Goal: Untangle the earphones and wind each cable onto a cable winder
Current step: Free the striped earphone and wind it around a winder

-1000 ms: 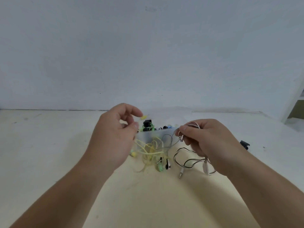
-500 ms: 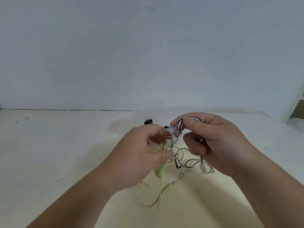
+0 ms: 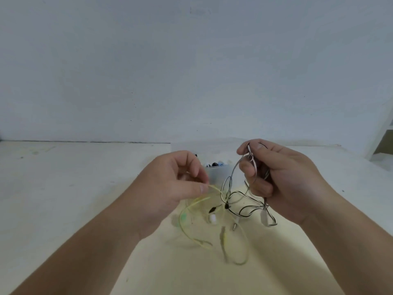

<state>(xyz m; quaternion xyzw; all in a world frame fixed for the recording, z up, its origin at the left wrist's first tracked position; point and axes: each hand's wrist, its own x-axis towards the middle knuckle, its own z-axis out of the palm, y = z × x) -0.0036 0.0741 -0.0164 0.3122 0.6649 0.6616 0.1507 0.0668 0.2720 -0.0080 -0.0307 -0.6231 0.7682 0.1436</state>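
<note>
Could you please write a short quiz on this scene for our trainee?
1. True or false: the left hand pinches the yellow cable.
2. What does the right hand hold? A a winder; B the black-and-white cable; C nothing.
3. Fill in: seen from the camera, the clear box stands ___ the hands.
Key: 1 true; 2 B; 3 behind.

Plain pale wall (image 3: pixel 191 71) rises behind cream tabletop (image 3: pixel 63 188); white shelf frame (image 3: pixel 380 137) at the wall's right end.
</note>
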